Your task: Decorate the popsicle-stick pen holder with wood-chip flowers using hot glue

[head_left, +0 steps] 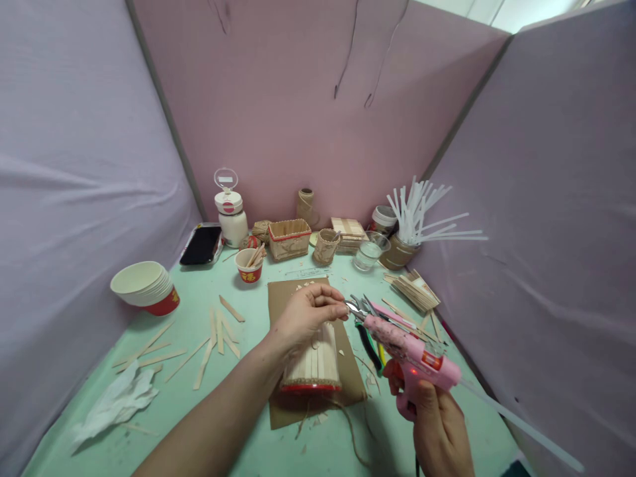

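My right hand [440, 421] grips a pink hot glue gun [397, 341] by its handle, with a long white glue stick [527, 424] poking out of the back. The gun's nozzle points left, close to the fingertips of my left hand [318, 310]. Those fingers are pinched together; whatever they hold is too small to make out. Below my left hand lies a cup covered in wooden strips [313, 361], with a red rim and a twine band, partly hidden by the hand. It rests on brown cardboard [284, 415]. Green-handled pliers [368, 346] lie behind the gun.
Loose wooden strips [213, 344] and a crumpled tissue [116, 404] lie at left, near stacked paper bowls [149, 288]. Along the back stand a white bottle [232, 222], a small basket [289, 240], a glass bowl [368, 255] and a pot of glue sticks [400, 252]. Fabric walls enclose the table.
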Demonstrator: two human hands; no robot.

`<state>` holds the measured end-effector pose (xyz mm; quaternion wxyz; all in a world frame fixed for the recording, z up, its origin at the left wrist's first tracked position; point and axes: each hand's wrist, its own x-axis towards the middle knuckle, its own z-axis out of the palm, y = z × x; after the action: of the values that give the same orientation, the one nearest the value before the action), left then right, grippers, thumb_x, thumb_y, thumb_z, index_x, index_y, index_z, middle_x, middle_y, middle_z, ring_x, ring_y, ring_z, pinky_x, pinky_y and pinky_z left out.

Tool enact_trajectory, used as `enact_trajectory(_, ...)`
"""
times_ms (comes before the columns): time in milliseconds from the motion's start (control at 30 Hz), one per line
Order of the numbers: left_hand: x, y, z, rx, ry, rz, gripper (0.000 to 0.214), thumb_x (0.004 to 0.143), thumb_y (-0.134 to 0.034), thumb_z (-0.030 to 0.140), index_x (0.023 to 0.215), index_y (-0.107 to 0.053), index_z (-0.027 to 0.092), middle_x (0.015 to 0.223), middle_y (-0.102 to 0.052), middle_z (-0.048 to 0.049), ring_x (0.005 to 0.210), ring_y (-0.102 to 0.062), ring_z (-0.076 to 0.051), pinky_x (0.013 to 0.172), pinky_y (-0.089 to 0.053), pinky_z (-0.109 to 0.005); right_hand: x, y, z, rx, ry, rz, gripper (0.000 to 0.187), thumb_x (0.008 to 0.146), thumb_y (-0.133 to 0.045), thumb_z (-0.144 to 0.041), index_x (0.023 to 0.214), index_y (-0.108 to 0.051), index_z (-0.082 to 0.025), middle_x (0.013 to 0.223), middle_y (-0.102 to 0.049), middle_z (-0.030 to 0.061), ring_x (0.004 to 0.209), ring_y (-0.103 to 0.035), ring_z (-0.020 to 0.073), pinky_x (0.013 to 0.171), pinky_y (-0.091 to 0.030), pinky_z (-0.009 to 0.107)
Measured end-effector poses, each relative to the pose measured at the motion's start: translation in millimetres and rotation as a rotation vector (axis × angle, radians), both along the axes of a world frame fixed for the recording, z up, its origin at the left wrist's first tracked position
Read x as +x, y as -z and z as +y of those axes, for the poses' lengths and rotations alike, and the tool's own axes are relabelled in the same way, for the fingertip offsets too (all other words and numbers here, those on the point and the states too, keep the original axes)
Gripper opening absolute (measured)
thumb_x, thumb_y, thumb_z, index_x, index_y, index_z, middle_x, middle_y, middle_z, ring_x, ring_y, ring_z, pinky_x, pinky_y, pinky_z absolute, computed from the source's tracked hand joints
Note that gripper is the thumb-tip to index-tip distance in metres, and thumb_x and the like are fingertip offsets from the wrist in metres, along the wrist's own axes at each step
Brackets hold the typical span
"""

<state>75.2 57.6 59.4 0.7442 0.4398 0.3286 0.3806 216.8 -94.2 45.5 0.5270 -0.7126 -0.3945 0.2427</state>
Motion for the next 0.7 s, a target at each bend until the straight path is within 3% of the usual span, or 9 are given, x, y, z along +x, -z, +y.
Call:
enact_trajectory(367,0.5,-1.6,-0.3,-0.001,-0.004,0.010,0.029,0.059,-0.082,0.027,0.077,-0.062,0.015,0.066,-0.068,-0.0013,0.064,-0.063,-0.013,0.069,-0.045,-0.027,0.1,-1.5,-0.1,0.002,0.004,-0.029,0.058,0.085,-0.040,-0.065,0.081,-0.068,-0.015,0.065,-0.061,0.0052,0.052,-0.049,0.0141,0.047,-0.043,0.024)
enact_trajectory(700,0.2,-1.3,-1.0,-0.003,-0.007,0.001,0.029,0.058,-0.083,0.026,0.076,-0.062,0.015,0.065,-0.068,-0.0017,0.064,-0.063,-0.014,0.068,-0.045,-0.027,1.8,2.2,-1.8,0.012,0.012,-0.008,0.054,0.086,-0.041,-0.062,0.080,-0.067,-0.015,0.069,-0.063,0.0058,0.054,-0.052,0.0147,0.048,-0.044,0.024)
